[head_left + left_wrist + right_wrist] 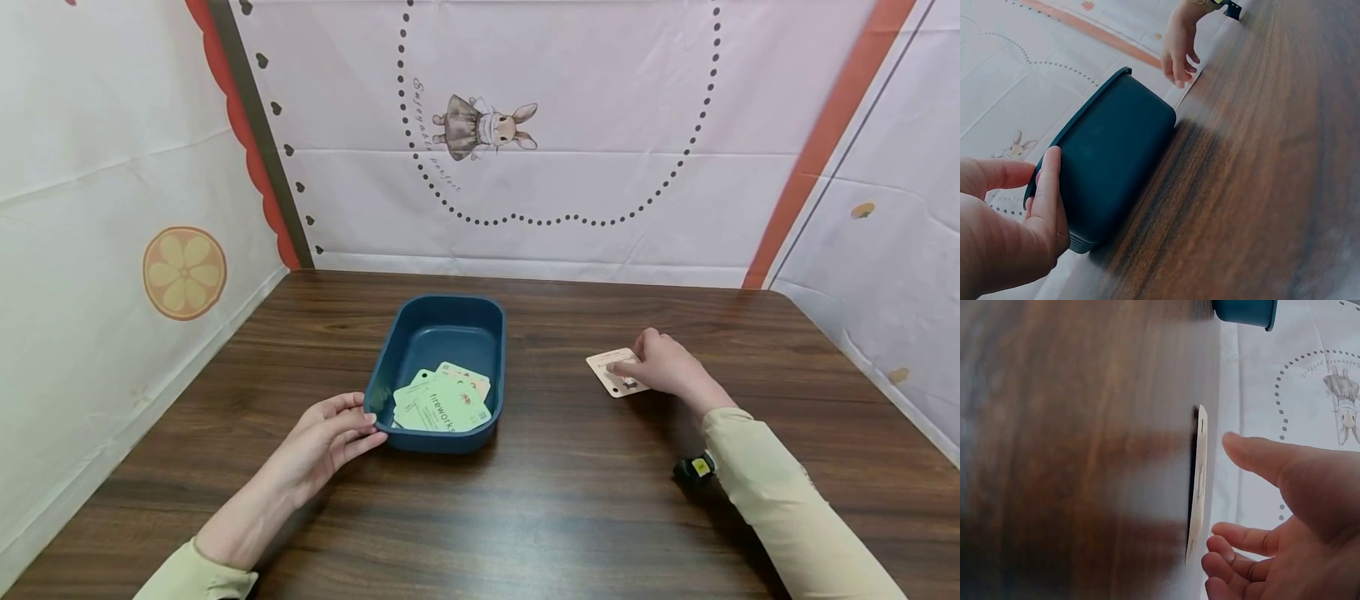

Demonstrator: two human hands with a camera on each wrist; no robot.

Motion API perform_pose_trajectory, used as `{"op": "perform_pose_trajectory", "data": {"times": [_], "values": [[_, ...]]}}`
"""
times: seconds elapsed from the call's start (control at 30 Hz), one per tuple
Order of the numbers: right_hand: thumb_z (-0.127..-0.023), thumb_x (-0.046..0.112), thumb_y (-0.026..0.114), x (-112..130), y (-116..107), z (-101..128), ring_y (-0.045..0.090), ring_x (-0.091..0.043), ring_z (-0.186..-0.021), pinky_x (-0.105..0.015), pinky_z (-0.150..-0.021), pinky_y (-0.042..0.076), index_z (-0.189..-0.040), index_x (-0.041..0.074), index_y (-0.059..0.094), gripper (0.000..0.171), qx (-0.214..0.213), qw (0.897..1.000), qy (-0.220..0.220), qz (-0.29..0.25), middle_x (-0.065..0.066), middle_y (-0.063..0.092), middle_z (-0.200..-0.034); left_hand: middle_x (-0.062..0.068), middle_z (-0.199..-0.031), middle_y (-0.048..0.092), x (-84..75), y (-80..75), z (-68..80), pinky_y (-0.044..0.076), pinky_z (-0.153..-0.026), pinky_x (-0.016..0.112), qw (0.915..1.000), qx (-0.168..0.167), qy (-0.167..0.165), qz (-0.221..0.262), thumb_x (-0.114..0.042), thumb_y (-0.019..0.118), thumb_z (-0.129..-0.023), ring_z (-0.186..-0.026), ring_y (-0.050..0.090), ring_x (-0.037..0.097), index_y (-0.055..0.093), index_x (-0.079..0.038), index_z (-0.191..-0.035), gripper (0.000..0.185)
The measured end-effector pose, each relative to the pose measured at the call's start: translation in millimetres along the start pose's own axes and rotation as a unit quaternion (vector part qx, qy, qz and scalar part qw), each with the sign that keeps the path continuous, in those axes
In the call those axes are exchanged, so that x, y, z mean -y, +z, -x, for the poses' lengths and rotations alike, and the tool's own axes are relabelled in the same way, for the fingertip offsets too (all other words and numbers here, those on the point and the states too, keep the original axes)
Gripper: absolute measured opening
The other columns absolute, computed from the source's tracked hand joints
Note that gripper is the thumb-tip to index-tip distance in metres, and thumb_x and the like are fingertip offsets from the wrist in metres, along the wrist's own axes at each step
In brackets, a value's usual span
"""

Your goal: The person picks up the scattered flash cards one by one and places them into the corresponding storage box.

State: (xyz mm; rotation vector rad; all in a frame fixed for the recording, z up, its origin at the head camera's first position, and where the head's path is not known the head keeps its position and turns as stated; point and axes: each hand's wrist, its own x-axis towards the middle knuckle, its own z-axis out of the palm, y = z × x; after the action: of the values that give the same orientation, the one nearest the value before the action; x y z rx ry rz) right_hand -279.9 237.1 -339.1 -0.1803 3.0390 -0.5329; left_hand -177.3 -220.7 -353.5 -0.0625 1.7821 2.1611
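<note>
A dark blue oblong bin stands on the table at centre-left in the head view. My left hand pinches its near left corner, with thumb and fingers on either side of the rim. Inside the bin lies a loose pile of cards; a green one reading "fireworks" is on top. Off to the right, a pale cream card lies on the table. My right hand hovers over the card's right side. In the right wrist view its thumb and fingers are spread just above the card.
The brown wood-grain table meets white printed cloth behind and at both sides. A black strap with a yellow label hangs at the right wrist. The bin also shows at the top of the right wrist view.
</note>
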Motion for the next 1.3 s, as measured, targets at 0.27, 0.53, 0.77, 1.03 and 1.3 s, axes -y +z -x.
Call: {"op": "perform_pose_trajectory", "data": {"times": [0.27, 0.53, 0.77, 1.03, 1.3], "values": [[-0.083, 0.054, 0.07, 2.7, -0.8, 4.9, 0.056, -0.03, -0.086, -0.038, -0.071, 0.048, -0.108, -0.006, 0.048, 0.068, 0.022, 0.999, 0.03, 0.005, -0.019, 0.057, -0.097, 0.002, -0.1, 0.058, -0.3, -0.5, 0.3, 0.059, -0.091, 0.024, 1.0, 0.001, -0.001, -0.002, -0.006, 0.055, -0.096, -0.087, 0.062, 0.008, 0.037, -0.001, -0.124, 0.034], [-0.082, 0.053, 0.071, 7.7, -0.8, 6.0, 0.057, -0.04, -0.094, -0.05, -0.077, 0.051, -0.115, -0.011, 0.046, 0.076, 0.039, 0.998, 0.043, 0.038, -0.032, 0.054, -0.111, 0.001, -0.099, 0.057, -0.7, -0.6, 0.1, 0.059, -0.091, 0.024, 1.0, 0.003, 0.002, -0.004, -0.006, 0.055, -0.096, -0.087, 0.062, 0.008, 0.038, -0.002, -0.122, 0.031], [-0.082, 0.044, 0.075, 7.0, -0.3, 4.5, 0.054, -0.03, -0.087, -0.038, -0.077, 0.048, -0.114, -0.011, 0.046, 0.07, 0.05, 0.998, 0.034, -0.003, -0.023, 0.057, -0.102, 0.001, -0.099, 0.057, 0.2, -1.1, 0.1, 0.059, -0.091, 0.025, 1.0, 0.001, 0.001, -0.003, -0.006, 0.055, -0.096, -0.087, 0.062, 0.008, 0.037, -0.001, -0.124, 0.034], [-0.08, 0.04, 0.079, 5.8, 0.9, 1.2, 0.051, -0.028, -0.083, -0.029, -0.069, 0.042, -0.11, -0.009, 0.048, 0.065, 0.054, 0.998, 0.039, -0.022, -0.018, 0.056, -0.095, 0.001, -0.099, 0.058, 0.3, -1.0, 0.0, 0.06, -0.091, 0.025, 1.0, 0.0, 0.0, -0.002, -0.006, 0.055, -0.097, -0.086, 0.063, 0.008, 0.037, 0.0, -0.125, 0.034], [-0.08, 0.041, 0.079, 6.4, 0.6, 1.4, 0.05, -0.026, -0.081, -0.026, -0.065, 0.039, -0.104, -0.005, 0.047, 0.061, 0.056, 0.997, 0.04, -0.026, -0.015, 0.054, -0.09, 0.001, -0.099, 0.058, 0.4, -1.0, 0.0, 0.06, -0.091, 0.025, 1.0, -0.001, 0.0, -0.003, -0.006, 0.056, -0.096, -0.086, 0.062, 0.008, 0.038, 0.0, -0.125, 0.034]]}}
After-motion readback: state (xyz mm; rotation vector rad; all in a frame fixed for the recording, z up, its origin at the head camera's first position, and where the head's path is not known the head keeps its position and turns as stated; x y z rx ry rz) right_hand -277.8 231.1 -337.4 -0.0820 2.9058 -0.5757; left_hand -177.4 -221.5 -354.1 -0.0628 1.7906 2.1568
